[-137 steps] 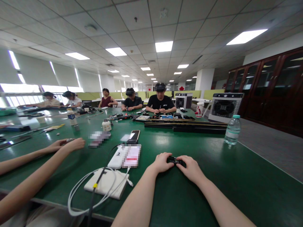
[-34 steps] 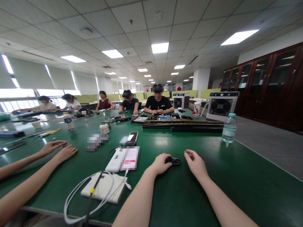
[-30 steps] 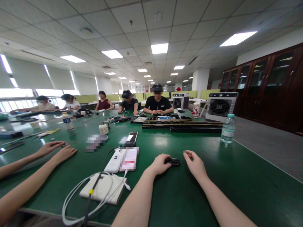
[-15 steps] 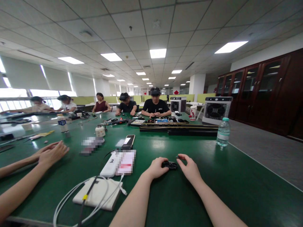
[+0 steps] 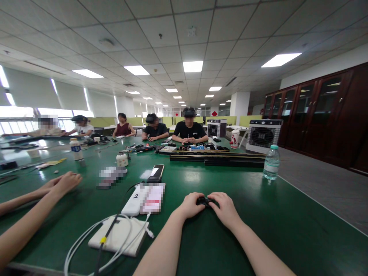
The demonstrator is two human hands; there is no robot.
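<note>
A small black plastic part (image 5: 202, 201), with an uneven outline, lies low over the green table (image 5: 224, 253) between my hands. My left hand (image 5: 192, 205) is closed on its left end, thumb in front and fingers behind. At its right end, my right hand (image 5: 223, 207) is closed in a pinch, with thumb and fingertips against the part. The small dark piece that was in the right fingertips is now hidden there. Fingers cover both ends of the black part, so its exact kind cannot be made out.
To the left are a white power bank (image 5: 132, 203), a blurred pink-screened phone (image 5: 153, 197), a white pouch (image 5: 120, 237) and looped cables. A water bottle (image 5: 271, 163) stands right. Long black bars (image 5: 232, 163) lie ahead. Another person's hands (image 5: 64, 186) rest at left; several people sit beyond.
My right hand has moved left and down, bringing the small dark piece from beside the black part onto its right end. My left hand keeps its hold.
</note>
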